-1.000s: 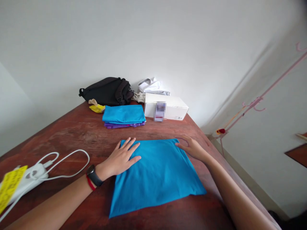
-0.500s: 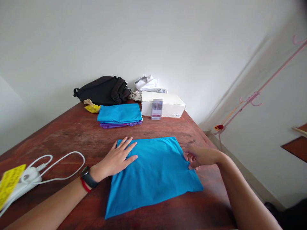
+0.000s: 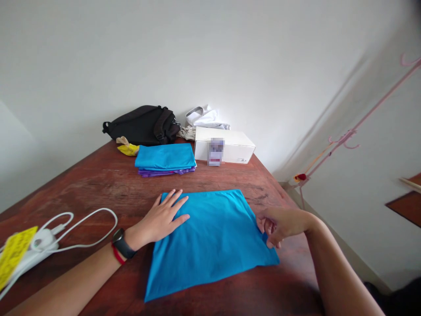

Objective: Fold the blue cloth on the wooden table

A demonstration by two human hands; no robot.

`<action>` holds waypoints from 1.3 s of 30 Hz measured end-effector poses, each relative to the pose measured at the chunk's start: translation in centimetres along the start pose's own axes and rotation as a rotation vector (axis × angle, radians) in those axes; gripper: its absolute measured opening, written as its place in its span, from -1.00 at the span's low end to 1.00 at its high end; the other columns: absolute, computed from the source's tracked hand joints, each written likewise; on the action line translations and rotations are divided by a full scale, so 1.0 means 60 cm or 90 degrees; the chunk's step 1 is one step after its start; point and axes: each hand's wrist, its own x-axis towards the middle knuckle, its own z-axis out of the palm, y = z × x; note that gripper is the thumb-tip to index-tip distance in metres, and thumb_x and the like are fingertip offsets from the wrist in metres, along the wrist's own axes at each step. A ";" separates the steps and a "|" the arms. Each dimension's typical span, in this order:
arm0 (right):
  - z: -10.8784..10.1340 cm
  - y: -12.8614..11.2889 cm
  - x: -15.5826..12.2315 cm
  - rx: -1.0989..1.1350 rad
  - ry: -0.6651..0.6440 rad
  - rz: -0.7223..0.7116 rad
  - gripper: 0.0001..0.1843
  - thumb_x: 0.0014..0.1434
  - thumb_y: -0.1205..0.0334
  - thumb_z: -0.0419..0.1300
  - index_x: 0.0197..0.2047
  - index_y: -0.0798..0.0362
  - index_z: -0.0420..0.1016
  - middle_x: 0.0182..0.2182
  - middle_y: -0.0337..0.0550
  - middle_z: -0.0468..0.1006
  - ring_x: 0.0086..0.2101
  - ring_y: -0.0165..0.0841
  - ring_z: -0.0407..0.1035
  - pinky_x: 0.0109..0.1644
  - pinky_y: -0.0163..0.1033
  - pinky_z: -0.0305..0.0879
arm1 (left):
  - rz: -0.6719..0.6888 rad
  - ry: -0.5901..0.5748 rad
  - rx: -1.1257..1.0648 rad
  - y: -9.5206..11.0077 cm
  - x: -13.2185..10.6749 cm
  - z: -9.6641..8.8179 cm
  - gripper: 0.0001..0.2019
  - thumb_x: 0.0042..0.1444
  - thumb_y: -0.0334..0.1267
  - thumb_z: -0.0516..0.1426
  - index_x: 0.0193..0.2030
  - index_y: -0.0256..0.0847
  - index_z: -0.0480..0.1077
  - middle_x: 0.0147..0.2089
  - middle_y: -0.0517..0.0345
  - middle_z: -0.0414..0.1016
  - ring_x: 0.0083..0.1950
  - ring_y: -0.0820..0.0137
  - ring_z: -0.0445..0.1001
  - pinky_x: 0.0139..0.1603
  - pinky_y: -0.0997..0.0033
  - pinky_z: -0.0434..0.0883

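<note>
A blue folded cloth [image 3: 210,237] lies spread on the table in front of me, its near left corner pointing towards me. My left hand [image 3: 167,217] rests flat on its upper left part, fingers spread. At the cloth's right edge, the curled fingers of my right hand [image 3: 274,226] pinch the fabric, and a darker bit of it shows beside the fingertips. Behind it sits a folded stack: a blue cloth [image 3: 166,156] on top of purple fabric [image 3: 158,172].
The wooden table [image 3: 98,184] carries a black bag [image 3: 141,125], a yellow item [image 3: 128,150], a white box [image 3: 235,147] and white fabric [image 3: 205,116] along the back. At left lies a white power strip [image 3: 44,241] with a looped cable. A pink stand [image 3: 371,112] is at right.
My right hand has slid down along the cloth's right edge, towards me. The left hand stays in place on the cloth.
</note>
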 end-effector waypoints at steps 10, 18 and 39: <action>0.108 0.064 -0.044 0.219 0.133 -0.087 -0.45 0.06 -0.03 0.45 -0.01 0.01 0.35 -0.41 -0.28 0.51 -0.46 -0.36 0.51 -0.47 -0.36 0.31 | 0.003 0.012 -0.008 -0.005 -0.003 0.007 -0.32 0.36 0.27 -0.15 0.51 0.02 0.07 0.57 0.03 -0.06 0.55 -0.03 -0.06 0.44 -0.28 0.04; 0.191 0.080 -0.054 0.241 0.340 -0.028 -0.42 0.13 -0.12 0.34 0.13 -0.07 0.35 -0.49 -0.35 0.38 -0.52 -0.35 0.44 -0.53 -0.34 0.24 | 0.008 0.010 -0.005 -0.009 -0.002 0.011 -0.31 0.36 0.28 -0.16 0.51 0.02 0.06 0.57 0.01 -0.09 0.55 -0.03 -0.06 0.44 -0.28 0.00; 0.215 0.037 -0.067 -0.012 0.527 -0.028 -0.57 0.37 -0.12 0.09 -0.30 0.05 0.54 -0.42 -0.18 0.52 -0.38 -0.30 0.40 -0.31 -0.24 0.28 | 0.023 0.042 0.034 -0.006 -0.003 0.012 -0.33 0.37 0.25 -0.12 0.50 0.01 0.08 0.57 0.00 -0.10 0.55 -0.06 -0.06 0.44 -0.26 0.02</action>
